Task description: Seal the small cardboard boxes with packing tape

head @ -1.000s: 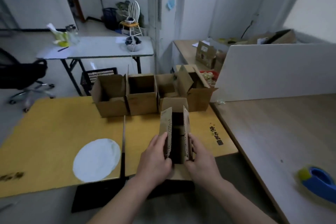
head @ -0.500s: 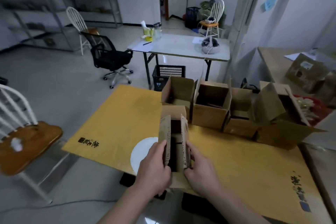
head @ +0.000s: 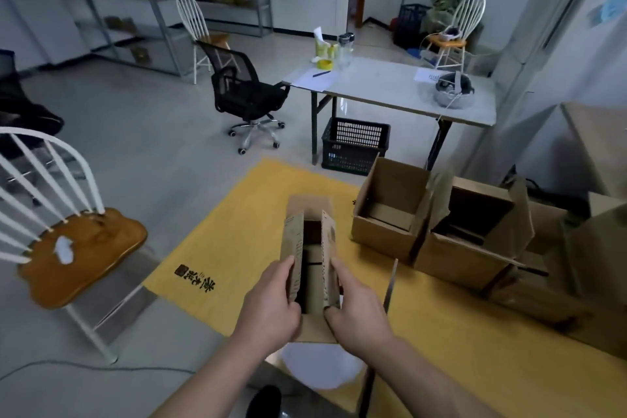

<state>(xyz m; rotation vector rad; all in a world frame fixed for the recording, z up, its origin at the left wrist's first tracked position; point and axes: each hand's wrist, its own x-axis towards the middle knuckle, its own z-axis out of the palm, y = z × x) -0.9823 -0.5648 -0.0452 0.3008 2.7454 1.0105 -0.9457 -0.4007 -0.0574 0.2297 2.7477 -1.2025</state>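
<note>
I hold a small open cardboard box [head: 310, 234] in front of me over the yellow sheet [head: 237, 248]. Its two printed side flaps stand upright with a dark gap between them. My left hand [head: 271, 305] grips the left flap and side. My right hand [head: 356, 312] grips the right flap and side. Several more open cardboard boxes [head: 390, 210] stand in a row to the right on the yellow sheet. No packing tape is in view.
A white round patch [head: 322, 366] lies on the sheet under my wrists. A wooden-seat chair [head: 78, 254] stands at the left. Farther off are a black office chair [head: 244, 92], a white folding table [head: 390, 88] and a black crate [head: 353, 146].
My view has swung to the left, so the boxes row now lies to the right and the tape dispenser has left the frame. Both hands keep holding the same box.
</note>
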